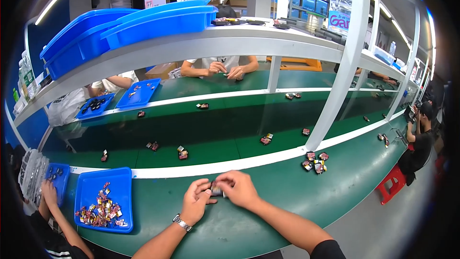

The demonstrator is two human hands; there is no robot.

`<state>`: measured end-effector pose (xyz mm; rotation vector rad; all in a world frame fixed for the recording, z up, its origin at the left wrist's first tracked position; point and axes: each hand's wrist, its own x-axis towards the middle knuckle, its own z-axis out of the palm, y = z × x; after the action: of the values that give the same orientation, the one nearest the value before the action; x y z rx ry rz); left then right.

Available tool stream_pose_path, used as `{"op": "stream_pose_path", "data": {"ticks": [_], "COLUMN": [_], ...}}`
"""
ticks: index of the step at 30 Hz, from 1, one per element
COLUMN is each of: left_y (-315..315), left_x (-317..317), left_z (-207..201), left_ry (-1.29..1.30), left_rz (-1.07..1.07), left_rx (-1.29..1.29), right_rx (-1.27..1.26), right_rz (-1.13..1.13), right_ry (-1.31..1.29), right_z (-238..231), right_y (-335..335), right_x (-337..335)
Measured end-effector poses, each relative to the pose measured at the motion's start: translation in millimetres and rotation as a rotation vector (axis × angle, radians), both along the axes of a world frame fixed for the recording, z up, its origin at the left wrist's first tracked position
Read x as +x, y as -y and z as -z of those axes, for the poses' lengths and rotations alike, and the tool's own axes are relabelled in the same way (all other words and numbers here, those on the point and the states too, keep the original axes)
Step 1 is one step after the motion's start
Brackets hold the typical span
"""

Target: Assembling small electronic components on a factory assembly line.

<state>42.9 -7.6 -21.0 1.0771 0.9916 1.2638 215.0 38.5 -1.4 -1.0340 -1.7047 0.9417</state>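
Note:
Over the green bench top (268, 196), both my hands are closed around a small dark part (216, 190) with a pale patch; its exact kind is too small to make out. My left hand (195, 202), with a metal watch at the wrist, grips it from the left. From the right, the fingers of my right hand (238, 190) pinch it, partly covering it. A blue tray (127, 187) left of my hands holds many small parts in red, yellow and silver with wires. To the right lies a cluster of similar small assemblies (315, 162).
Beyond a white rail (158, 172), a green conveyor belt (215, 151) carries scattered small assemblies. A white post (335, 81) and a shelf with blue bins (158, 24) stand above it. Co-workers sit opposite, at left and at far right, near a red stool (393, 184).

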Motion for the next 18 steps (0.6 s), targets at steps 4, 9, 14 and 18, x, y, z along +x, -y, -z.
{"op": "stream_pose_path", "data": {"ticks": [4,9,14,18], "left_y": [-5,-10,-6,-9], "left_x": [-5,-12,-15,-10], "left_z": [-1,10,8,7], "left_ry": [-0.032,-0.092,-0.093,-0.107], "left_rz": [0.013,0.111,0.100,0.160], "left_rx": [0.051,0.026,0.019,0.037], "right_rx": [-0.049,0.014,0.262,0.062], "right_rz": [0.286,0.453,0.866,0.942], "right_ry": [-0.026,0.211,0.528,0.577], "right_z": [15,29,17,21], "right_y": [-85,-129,-126,-131], "right_x": [20,34,93,127]}}
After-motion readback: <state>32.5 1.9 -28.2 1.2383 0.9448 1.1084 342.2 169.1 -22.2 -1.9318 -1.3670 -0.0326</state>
